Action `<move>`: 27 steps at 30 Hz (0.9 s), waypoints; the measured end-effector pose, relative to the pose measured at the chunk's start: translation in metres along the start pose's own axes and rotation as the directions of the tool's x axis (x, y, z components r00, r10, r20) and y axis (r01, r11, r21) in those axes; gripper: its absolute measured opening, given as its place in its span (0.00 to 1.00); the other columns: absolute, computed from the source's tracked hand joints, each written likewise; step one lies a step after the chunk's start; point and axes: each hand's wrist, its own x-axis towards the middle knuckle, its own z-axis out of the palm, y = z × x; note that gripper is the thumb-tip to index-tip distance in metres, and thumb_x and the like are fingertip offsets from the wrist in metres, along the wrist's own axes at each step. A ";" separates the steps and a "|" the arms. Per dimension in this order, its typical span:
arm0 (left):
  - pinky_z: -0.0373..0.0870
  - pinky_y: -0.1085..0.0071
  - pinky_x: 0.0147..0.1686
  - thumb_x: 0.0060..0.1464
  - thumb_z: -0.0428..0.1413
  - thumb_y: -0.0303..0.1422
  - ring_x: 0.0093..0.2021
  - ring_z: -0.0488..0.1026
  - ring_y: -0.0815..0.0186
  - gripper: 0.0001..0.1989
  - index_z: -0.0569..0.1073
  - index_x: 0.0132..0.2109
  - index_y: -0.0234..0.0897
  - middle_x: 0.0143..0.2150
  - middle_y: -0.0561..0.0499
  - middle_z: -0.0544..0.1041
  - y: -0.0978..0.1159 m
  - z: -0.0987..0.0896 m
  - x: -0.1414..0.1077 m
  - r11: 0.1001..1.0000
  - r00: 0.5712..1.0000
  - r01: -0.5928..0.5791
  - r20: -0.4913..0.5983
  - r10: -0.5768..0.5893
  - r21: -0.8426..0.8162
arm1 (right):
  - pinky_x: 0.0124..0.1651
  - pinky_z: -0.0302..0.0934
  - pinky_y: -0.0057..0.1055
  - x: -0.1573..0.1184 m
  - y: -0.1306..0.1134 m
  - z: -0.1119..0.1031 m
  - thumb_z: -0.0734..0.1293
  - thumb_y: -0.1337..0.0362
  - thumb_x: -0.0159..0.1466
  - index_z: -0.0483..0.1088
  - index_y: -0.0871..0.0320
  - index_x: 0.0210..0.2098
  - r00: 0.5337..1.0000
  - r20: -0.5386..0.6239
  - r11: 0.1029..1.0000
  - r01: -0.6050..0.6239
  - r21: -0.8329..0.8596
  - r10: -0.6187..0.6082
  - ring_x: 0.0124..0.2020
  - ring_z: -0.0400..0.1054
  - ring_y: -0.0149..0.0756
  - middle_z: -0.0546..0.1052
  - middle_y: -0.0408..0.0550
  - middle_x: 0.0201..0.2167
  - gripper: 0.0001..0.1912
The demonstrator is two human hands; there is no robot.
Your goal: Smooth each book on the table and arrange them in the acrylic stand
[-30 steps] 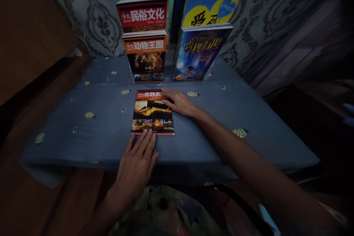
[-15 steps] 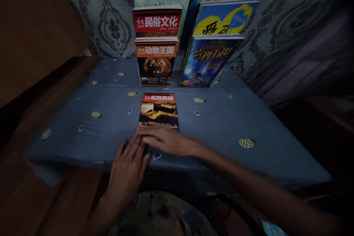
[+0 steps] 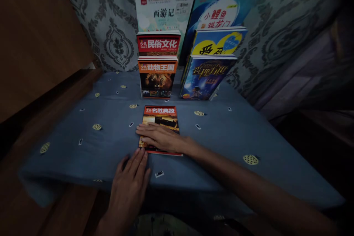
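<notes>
A closed paperback book [image 3: 166, 121] with an orange-red title band and a photo of a stone wall lies flat on the cloth-covered table [image 3: 110, 162]. My right hand [image 3: 160, 137] rests palm down across the middle of its cover, fingers stretched to the left and hiding part of the picture. At the book's lower left corner, the fingertips of my left hand [image 3: 129, 180] touch or nearly touch its edge. The left fingers are extended, with the palm down on the cloth. Neither hand grips anything.
Behind the flat book stand two tiered stacks of books: a lion-cover book [image 3: 157, 81] fronts the left one, a blue storybook [image 3: 204, 81] the right one. Patterned wallpaper [image 3: 117, 40] rises behind. A brown wooden panel [image 3: 41, 44] stands at the left.
The view has tilted up, showing more of the standing books. My right hand has slid up the cover, uncovering the book's lower edge. My left fingertips have separated from the right hand.
</notes>
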 end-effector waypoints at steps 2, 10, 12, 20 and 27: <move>0.66 0.58 0.52 0.69 0.43 0.28 0.54 0.77 0.58 0.17 0.72 0.57 0.31 0.57 0.38 0.77 0.000 0.000 0.001 1.000 1.000 0.002 0.001 -0.002 -0.003 | 0.72 0.49 0.43 0.008 0.014 0.000 0.57 0.57 0.74 0.67 0.56 0.64 0.999 -0.033 1.000 -0.011 -0.024 0.010 0.70 0.55 0.38 0.67 0.52 0.66 0.22; 0.67 0.59 0.50 0.68 0.44 0.27 0.53 0.77 0.58 0.17 0.74 0.56 0.32 0.57 0.41 0.78 0.000 -0.001 0.002 1.000 1.000 0.011 -0.005 -0.011 0.003 | 0.71 0.51 0.45 0.035 0.049 -0.010 0.56 0.58 0.74 0.66 0.66 0.63 0.994 -0.065 0.987 -0.100 -0.130 0.092 0.70 0.54 0.44 0.64 0.61 0.67 0.24; 0.68 0.59 0.51 0.68 0.44 0.27 0.54 0.77 0.58 0.17 0.74 0.56 0.32 0.57 0.41 0.78 -0.001 -0.001 0.001 1.000 1.000 0.011 0.002 -0.011 0.007 | 0.71 0.50 0.46 0.038 0.049 -0.010 0.56 0.58 0.74 0.65 0.67 0.63 0.989 -0.077 0.978 -0.140 -0.152 0.130 0.71 0.54 0.45 0.64 0.63 0.67 0.25; 0.70 0.59 0.50 0.67 0.41 0.26 0.54 0.77 0.58 0.21 0.75 0.56 0.33 0.57 0.42 0.78 -0.004 -0.002 -0.002 0.998 0.997 -0.044 0.059 0.041 0.050 | 0.72 0.48 0.49 0.044 0.041 -0.003 0.59 0.57 0.72 0.61 0.72 0.65 0.934 -0.156 0.920 -0.346 -0.183 0.321 0.72 0.50 0.51 0.60 0.67 0.69 0.29; 0.68 0.59 0.51 0.68 0.40 0.26 0.56 0.76 0.57 0.21 0.75 0.56 0.30 0.58 0.40 0.77 -0.006 0.000 -0.003 0.997 0.996 -0.065 0.055 0.063 0.043 | 0.73 0.44 0.46 0.039 0.031 -0.002 0.58 0.57 0.73 0.60 0.75 0.65 0.863 -0.223 0.851 -0.493 -0.180 0.453 0.72 0.49 0.51 0.59 0.69 0.69 0.30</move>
